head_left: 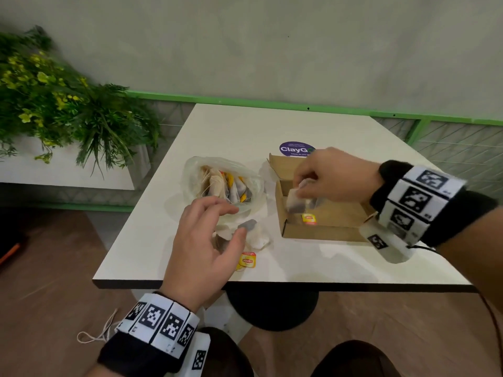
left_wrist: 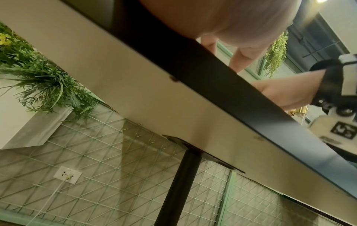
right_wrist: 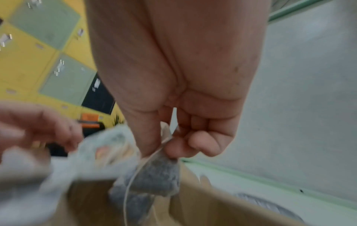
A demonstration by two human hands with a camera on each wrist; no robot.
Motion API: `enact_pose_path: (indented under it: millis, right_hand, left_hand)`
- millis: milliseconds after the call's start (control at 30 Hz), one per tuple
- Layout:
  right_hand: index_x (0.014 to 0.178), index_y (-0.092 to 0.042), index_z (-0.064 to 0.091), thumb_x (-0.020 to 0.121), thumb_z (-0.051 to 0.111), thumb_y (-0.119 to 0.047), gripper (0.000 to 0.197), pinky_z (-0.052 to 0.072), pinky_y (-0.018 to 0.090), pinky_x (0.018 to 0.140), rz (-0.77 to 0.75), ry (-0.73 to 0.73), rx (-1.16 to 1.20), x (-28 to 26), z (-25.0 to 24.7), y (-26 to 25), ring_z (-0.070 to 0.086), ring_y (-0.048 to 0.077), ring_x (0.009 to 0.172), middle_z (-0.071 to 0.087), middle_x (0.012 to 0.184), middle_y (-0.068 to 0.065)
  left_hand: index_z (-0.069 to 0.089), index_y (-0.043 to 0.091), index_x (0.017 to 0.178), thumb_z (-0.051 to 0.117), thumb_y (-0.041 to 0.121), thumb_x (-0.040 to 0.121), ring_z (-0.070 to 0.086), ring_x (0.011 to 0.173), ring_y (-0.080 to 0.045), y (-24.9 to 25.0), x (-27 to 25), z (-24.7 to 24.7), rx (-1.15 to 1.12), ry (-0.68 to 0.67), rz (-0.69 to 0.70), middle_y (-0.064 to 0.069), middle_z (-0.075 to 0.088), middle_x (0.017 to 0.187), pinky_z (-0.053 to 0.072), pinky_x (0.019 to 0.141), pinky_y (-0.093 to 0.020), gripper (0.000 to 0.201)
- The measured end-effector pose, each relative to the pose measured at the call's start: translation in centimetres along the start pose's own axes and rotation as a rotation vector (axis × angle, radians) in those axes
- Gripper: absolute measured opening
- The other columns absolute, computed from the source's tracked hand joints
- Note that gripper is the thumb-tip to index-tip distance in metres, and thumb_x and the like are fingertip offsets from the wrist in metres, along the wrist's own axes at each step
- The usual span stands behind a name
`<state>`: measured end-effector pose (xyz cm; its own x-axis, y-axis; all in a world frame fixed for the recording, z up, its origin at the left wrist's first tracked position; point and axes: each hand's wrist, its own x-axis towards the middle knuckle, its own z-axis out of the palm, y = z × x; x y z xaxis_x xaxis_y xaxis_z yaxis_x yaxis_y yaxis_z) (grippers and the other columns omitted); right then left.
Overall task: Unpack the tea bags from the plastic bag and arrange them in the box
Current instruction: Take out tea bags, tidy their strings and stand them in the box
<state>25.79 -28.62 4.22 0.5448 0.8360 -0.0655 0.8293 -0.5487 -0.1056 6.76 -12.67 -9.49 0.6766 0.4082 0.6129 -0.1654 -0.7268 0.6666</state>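
Gently Does It: Lowering the Tea Bag into the Box

Broadly, the work is laid out on a white table (head_left: 340,137), and the two hands are kept well apart over it. On the right side stands an open cardboard box (head_left: 321,229), its lid flap thrown back; on the left lies a clear plastic bag (head_left: 196,170) in which a cluster of tea bags (head_left: 228,186) is packed, so most of the job is judged to remain.

The right hand (head_left: 334,178) is held over the box, and a tea bag (right_wrist: 154,175) is pinched at its top edge between thumb and fingertips, hanging down inside the box walls. Its yellow tag (head_left: 309,219) already rests on the box floor. The step is best done by lowering the bag until it lies flat against a corner, the string being kept from snagging on the wall.

The left hand (head_left: 206,240) is spread loosely, gripping nothing, above a loose tea bag (head_left: 246,225) on the table, beside another yellow tag (head_left: 247,261).
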Motion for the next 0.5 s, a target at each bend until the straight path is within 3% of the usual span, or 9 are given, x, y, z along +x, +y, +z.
enact_pose_path:
  millis: [67,133,200,267,367,500]
  right_hand:
    - [0.083,-0.028,0.074,0.088,0.069,-0.028,0.007,0.047,0.025,0.064,-0.08,0.064,0.054,-1.0,-2.4,-1.1,0.06,0.006,0.071,0.068,0.074,-0.012]
    - [0.079,-0.03,0.073,0.087,0.07,-0.031,0.008,0.043,0.015,0.058,-0.155,0.012,0.126,-1.6,-3.5,-2.9,0.058,0.002,0.065,0.066,0.069,-0.018]
    - [0.081,-0.028,0.074,0.086,0.071,-0.029,0.006,0.042,0.013,0.057,-0.202,-0.047,0.148,-1.3,-3.0,-4.8,0.058,0.001,0.065,0.067,0.069,-0.017]
    - [0.086,-0.028,0.075,0.086,0.072,-0.031,0.004,0.044,0.015,0.058,-0.244,-0.074,0.129,-0.5,-1.5,-6.5,0.06,0.002,0.068,0.069,0.074,-0.013]
    - [0.088,-0.026,0.075,0.087,0.073,-0.036,0.01,0.047,0.019,0.06,-0.259,-0.106,0.155,0.5,0.1,-7.5,0.062,0.005,0.072,0.07,0.079,-0.01]
    - [0.093,-0.027,0.074,0.087,0.072,-0.033,0.009,0.053,0.022,0.068,-0.146,0.018,0.341,0.5,-1.4,-5.4,0.067,0.007,0.072,0.073,0.08,-0.007]
  left_hand:
    - [0.067,0.022,0.121,0.065,0.04,0.089,0.052,0.125,-0.015,0.2,0.1,-0.1,-0.023,-0.01,0.013,0.01,0.055,0.125,0.05,0.096,-0.04,0.037]
    - [0.064,0.024,0.128,0.069,0.04,0.09,0.052,0.125,-0.017,0.3,0.2,-0.1,-0.036,-0.015,0.025,0.009,0.056,0.127,0.049,0.097,-0.039,0.042]
    - [0.064,0.026,0.129,0.072,0.041,0.089,0.055,0.121,-0.018,0.5,0.3,-0.1,-0.051,-0.029,0.028,0.011,0.058,0.123,0.047,0.096,-0.034,0.044]
    - [0.07,0.027,0.116,0.07,0.046,0.089,0.059,0.109,-0.016,0.5,0.4,-0.1,-0.081,-0.036,0.025,0.017,0.064,0.109,0.047,0.091,-0.031,0.033]
    - [0.072,0.022,0.085,0.064,0.042,0.092,0.061,0.089,-0.015,0.0,0.5,-0.2,-0.107,-0.012,0.0,0.014,0.066,0.086,0.051,0.078,-0.044,0.023]
    - [0.075,0.031,0.088,0.067,0.034,0.091,0.063,0.084,-0.016,-0.6,0.7,-0.3,-0.259,0.036,-0.173,0.013,0.07,0.088,0.056,0.074,-0.057,0.009]
